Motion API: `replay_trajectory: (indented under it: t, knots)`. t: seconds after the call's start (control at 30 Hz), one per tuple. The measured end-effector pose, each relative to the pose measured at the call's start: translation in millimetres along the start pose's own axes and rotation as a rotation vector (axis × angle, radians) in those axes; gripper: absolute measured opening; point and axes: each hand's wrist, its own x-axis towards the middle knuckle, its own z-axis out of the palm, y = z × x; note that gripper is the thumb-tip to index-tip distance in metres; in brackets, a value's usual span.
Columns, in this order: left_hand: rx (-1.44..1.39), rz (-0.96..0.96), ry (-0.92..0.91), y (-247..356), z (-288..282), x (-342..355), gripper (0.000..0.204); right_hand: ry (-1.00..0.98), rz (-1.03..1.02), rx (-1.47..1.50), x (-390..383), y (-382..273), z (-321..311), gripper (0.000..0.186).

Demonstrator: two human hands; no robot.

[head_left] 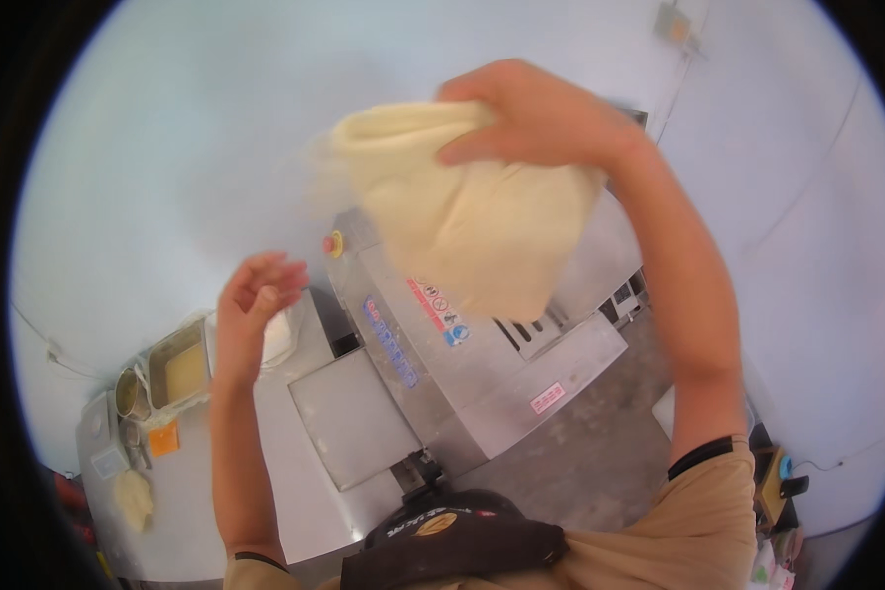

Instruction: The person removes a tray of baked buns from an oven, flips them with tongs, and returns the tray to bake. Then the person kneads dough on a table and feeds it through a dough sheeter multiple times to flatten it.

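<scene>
A large pale sheet of dough (482, 231) hangs in the air over a stainless steel machine (492, 393). My right hand (526, 113) grips its folded upper edge, with the thumb on the near face and the other fingers partly hidden. The sheet droops below in soft creases, and its left side is blurred. To the left, my left hand (261, 295) is raised with nothing in it, its fingers apart and slightly curled. It is apart from the dough, above a white container (279, 339) on the worktable (265, 492).
A red stop button (331, 245) sits on the machine's far left corner. A flat metal plate (352, 418) juts from its left side. The worktable holds a rectangular metal pan (155, 374), a round metal pot (128, 395), an orange card-like piece (164, 439) and a dough lump (133, 500).
</scene>
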Motion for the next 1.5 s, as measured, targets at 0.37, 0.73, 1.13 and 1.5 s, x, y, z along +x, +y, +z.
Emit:
replay_trajectory:
  t: [0.37, 0.73, 1.13, 1.5]
  knots:
    - [-0.025, -0.696, 0.095, -193.7, -7.6, -67.6, 0.046, 0.263, 0.432, 0.033, -33.4, 168.6, -21.2, 0.045]
    - [-0.030, -1.065, 0.060, -324.6, 21.7, -136.4, 0.049, 0.300, 0.520, -0.381, -96.1, 314.1, 130.9, 0.047]
    - [-0.026, -1.173, 0.088, -374.4, 90.3, -166.6, 0.046, 0.336, 0.612, 0.140, -76.8, 237.7, 113.5, 0.040]
    - [-0.010, -1.168, 0.099, -394.7, 92.9, -165.9, 0.046, 0.182, 0.575, -0.212, -91.5, 261.9, 250.8, 0.041]
